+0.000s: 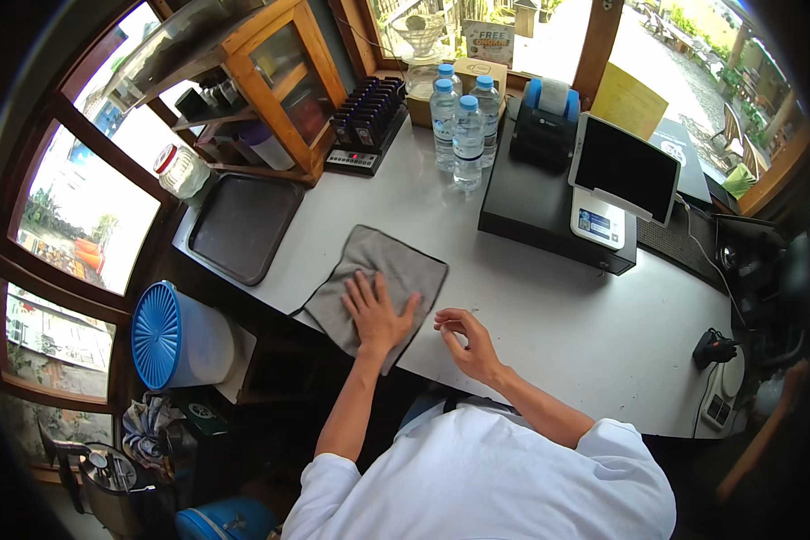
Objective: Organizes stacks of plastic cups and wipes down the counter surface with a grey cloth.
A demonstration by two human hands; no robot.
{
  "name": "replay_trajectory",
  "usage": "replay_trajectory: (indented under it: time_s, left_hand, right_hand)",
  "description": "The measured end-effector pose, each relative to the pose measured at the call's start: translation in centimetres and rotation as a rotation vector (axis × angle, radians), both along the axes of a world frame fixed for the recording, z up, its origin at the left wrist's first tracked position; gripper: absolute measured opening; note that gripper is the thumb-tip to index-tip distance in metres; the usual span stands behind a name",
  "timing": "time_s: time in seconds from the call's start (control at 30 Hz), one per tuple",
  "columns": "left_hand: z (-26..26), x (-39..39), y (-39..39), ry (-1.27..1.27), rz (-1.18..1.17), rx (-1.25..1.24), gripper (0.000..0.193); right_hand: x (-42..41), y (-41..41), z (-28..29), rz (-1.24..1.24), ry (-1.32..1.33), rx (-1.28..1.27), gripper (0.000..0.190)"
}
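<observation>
My left hand (378, 316) lies flat, fingers spread, on a grey microfibre cloth (405, 260) with a dark stitched edge. The cloth is spread over the white counter top (391, 196), and its near corner hangs past the front edge. Just right of the cloth, my right hand (469, 344) is held over the counter with loosely curled fingers and nothing visible in it. Whether it touches the surface is hard to tell. A dark serving tray (246, 226) rests on the counter left of the cloth.
Several water bottles (468, 145) stand behind, near a charging rack (368, 121). Right of them sits a black cash drawer (533, 196) bearing a receipt printer (543, 128) and a tablet (624, 165). A small scale (722, 398) lies far right, near another person's arm (759, 439).
</observation>
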State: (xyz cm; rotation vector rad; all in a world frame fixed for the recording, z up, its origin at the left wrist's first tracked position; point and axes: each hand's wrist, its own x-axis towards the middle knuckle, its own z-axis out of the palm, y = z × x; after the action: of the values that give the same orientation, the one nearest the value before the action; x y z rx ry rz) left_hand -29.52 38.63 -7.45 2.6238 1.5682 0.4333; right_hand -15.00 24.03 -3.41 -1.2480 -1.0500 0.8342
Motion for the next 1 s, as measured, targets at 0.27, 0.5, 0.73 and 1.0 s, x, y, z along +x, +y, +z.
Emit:
replay_trajectory:
  time_s: [0.27, 0.5, 0.73, 1.0]
  left_hand:
    - [1.8, 1.9, 7.3, 0.041, -0.174, -0.046, 0.097]
    - [2.0, 6.1, 1.8, 0.106, -0.522, -0.055, 0.099]
    - [1.6, 6.0, 8.4, 0.015, -0.156, -0.058, 0.101]
    - [2.9, 2.7, -0.1, -0.688, -0.637, -0.498, 0.07]
  right_hand:
    - [0.6, -1.2, 0.7, -0.157, 0.027, -0.1, 0.025]
    - [1.2, -1.2, -0.1, -0.325, 0.115, -0.074, 0.025]
    - [1.0, 0.9, 0.8, -0.368, 0.053, -0.035, 0.026]
    - [2.0, 7.2, -1.5, -0.437, -0.483, -0.127, 0.036]
